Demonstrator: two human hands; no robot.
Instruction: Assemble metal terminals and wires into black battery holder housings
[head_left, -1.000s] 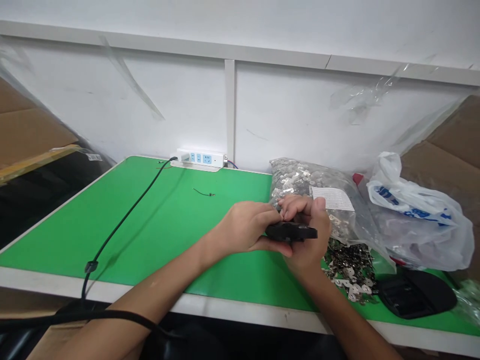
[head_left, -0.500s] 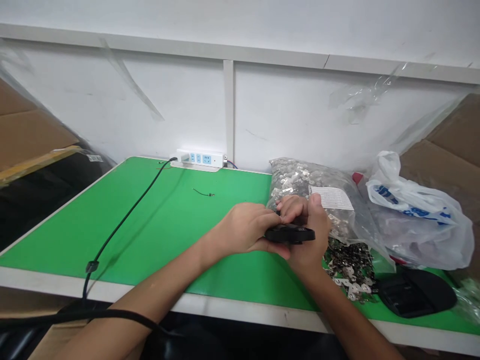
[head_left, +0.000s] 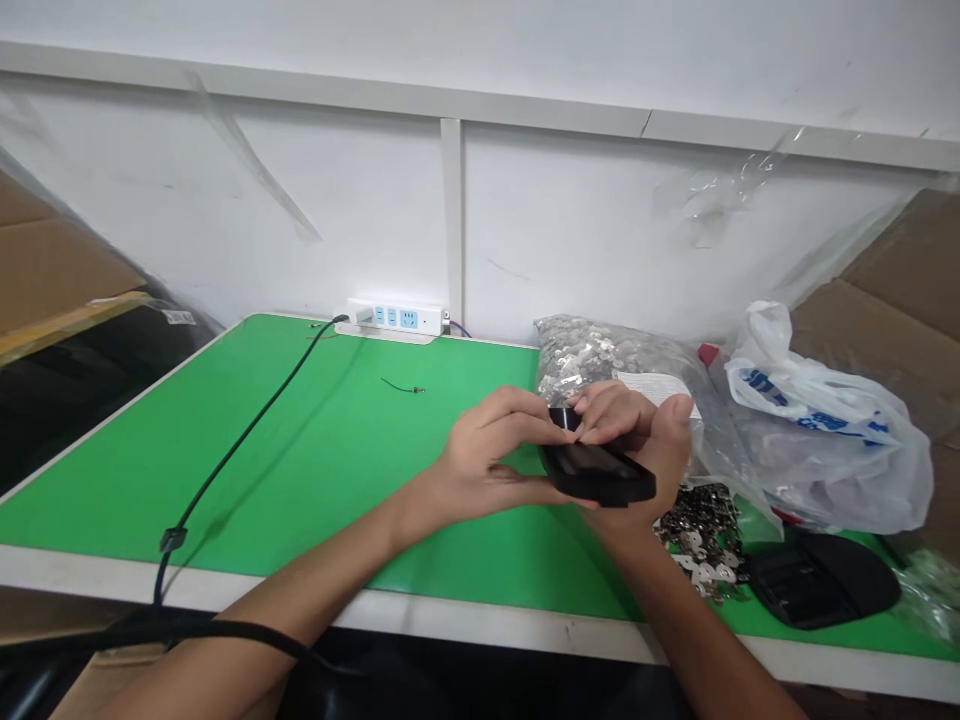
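A black plastic housing (head_left: 600,472) is held above the green tabletop, its near end tilted toward me. My left hand (head_left: 499,450) grips its left side, thumb below and fingertips on top. Around the right side and underneath wraps my right hand (head_left: 637,440), its fingertips meeting the left ones over the housing. Anything small between the fingertips is hidden. Close to my right forearm lies a pile of small metal plates (head_left: 705,540), with a similar black housing (head_left: 821,580) to its right.
A clear bag of metal pieces (head_left: 577,355) and a white plastic bag (head_left: 832,430) stand at the back right. The power strip (head_left: 401,317) is by the wall. A black cable (head_left: 247,430) crosses the left side; a short wire (head_left: 403,387) lies mid-table.
The housing has shifted slightly right and down and turned so more of its upper face shows. My left fingers have risen, and my right thumb has moved right.
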